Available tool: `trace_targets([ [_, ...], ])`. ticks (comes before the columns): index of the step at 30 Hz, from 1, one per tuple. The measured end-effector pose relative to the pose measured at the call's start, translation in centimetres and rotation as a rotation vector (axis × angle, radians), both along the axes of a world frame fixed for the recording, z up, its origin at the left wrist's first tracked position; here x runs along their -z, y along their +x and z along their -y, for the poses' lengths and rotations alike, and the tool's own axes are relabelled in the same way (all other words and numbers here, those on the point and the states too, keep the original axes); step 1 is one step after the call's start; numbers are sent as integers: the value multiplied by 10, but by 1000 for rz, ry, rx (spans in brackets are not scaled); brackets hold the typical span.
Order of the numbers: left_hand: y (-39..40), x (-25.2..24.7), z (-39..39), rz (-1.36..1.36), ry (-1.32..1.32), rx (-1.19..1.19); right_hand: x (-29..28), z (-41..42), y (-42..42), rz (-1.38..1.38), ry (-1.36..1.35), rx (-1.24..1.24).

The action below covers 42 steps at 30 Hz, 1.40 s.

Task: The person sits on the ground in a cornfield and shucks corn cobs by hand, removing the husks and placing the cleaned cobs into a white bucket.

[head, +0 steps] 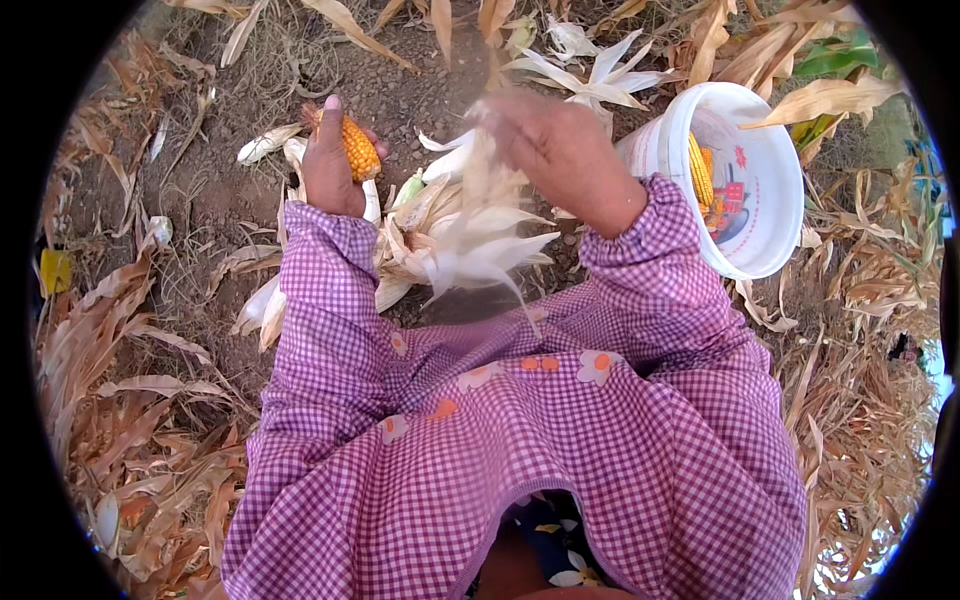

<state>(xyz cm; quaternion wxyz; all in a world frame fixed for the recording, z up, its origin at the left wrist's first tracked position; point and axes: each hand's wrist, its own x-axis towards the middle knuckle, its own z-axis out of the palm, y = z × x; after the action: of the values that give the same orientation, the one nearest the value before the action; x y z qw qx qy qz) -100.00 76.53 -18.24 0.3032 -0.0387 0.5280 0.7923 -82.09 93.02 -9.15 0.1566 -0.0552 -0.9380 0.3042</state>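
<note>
My left hand [332,165] is closed around a husked ear of yellow corn [360,150], thumb along its upper end, with brown silk at the tip. To the right, my right hand [544,142] is blurred by motion. A pale dry corn husk [484,169] hangs beneath its fingers and appears to be held by them. Below and between my hands, a pile of peeled husks [427,240] lies on the soil. A white plastic bucket [671,142] leans tilted beside my right forearm, with several yellow corn ears [700,172] inside.
Brown soil [187,187] with dry roots and stalks surrounds the husks. An opened husk [596,82] lies beyond my right hand. Dry corn leaves [817,97] reach over the bucket's rim. More dry leaves [150,450] cover the ground at left. A yellow object [55,271] sits at the far left.
</note>
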Motion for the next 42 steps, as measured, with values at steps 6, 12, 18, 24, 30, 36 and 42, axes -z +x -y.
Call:
trace_targets([
  [6,51,-21,-45,240,305,328,20,-32,-2,-97,163,321],
  [12,79,-42,-48,136,314,776,30,-27,3,35,-148,262],
  [18,35,-35,-22,41,218,572,-24,-145,85,-251,221,839],
  [24,-14,8,4,239,195,77,5,-143,86,37,597,743],
  [30,-20,-3,6,259,194,105,132,-16,-19,694,332,-72],
  [36,-28,3,19,203,130,90,188,55,-6,956,287,-183],
  [42,-22,3,3,101,25,208,230,34,36,1024,128,-140],
])
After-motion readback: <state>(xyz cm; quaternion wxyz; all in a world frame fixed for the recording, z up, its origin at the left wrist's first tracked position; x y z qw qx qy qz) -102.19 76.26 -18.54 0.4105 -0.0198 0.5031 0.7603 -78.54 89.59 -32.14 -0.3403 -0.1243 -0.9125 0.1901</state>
